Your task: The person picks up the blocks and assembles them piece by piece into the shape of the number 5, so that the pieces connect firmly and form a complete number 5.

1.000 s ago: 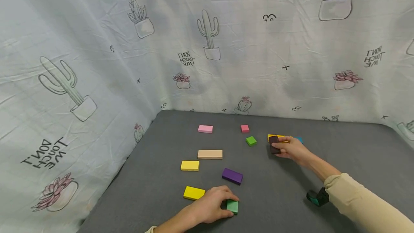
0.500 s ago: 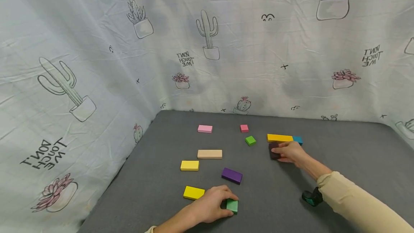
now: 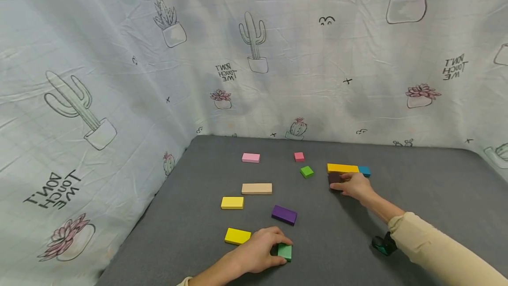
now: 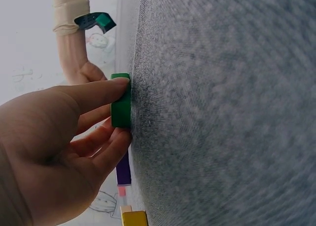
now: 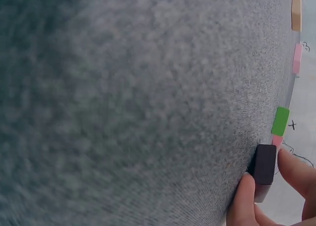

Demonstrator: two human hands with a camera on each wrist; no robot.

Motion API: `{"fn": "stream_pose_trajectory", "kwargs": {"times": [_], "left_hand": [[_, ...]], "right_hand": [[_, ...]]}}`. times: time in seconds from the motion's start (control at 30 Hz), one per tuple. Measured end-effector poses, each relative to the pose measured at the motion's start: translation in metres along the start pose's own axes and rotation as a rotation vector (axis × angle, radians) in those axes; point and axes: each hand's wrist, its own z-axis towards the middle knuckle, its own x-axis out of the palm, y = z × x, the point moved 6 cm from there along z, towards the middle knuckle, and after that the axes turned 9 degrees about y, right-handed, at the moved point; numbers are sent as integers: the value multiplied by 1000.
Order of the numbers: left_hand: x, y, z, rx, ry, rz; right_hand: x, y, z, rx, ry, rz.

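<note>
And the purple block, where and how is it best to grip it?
Probably by the middle of its long sides, from above and the right: the purple block lies flat, longer than wide, with the left hand close on its near side.

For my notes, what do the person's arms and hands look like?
The left hand and right hand wear no gloves. The right sleeve is cream, with a black-and-green device at its cuff; the left sleeve, barely visible, looks similarly pale.
</note>
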Motion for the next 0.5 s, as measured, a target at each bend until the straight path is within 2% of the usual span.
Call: {"fn": "stream_pose_trajectory", "kwargs": {"times": [0.5], "left_hand": [[-1, -2, 0, 7, -13, 6]], "right_hand": [[2, 4, -1, -71, -4, -59]]}}
